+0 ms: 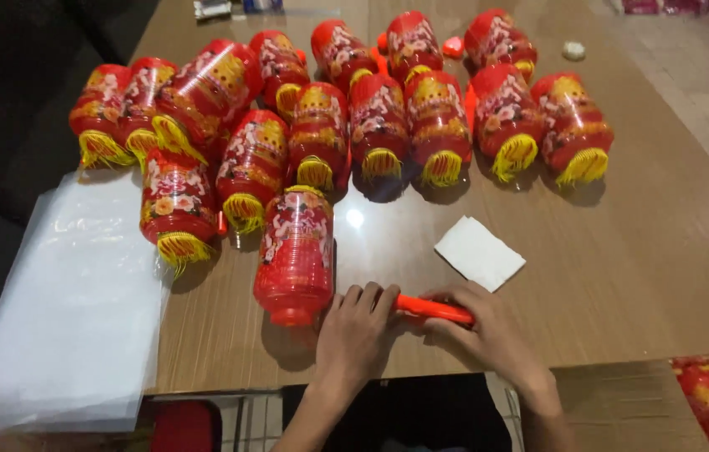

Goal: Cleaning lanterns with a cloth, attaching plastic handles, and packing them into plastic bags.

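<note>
Lower centre of frame: your left hand [358, 331] and right hand [488, 331] both close their grip around a smooth orange plastic stick [431, 310] just above the glossy wooden table [639, 268]. The stick's left end meets a ribbed red cylindrical lantern [296, 255]; a white paper square [479, 252] lies just above your right hand.

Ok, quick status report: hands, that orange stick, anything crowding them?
Left hand and right hand both gripping the orange stick. Stick lies flat by the nearest red lantern. White paper square just beyond the right hand, not touching.

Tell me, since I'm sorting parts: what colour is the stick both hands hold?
Bright orange stick, gripped by left hand and right hand; head view.
</note>
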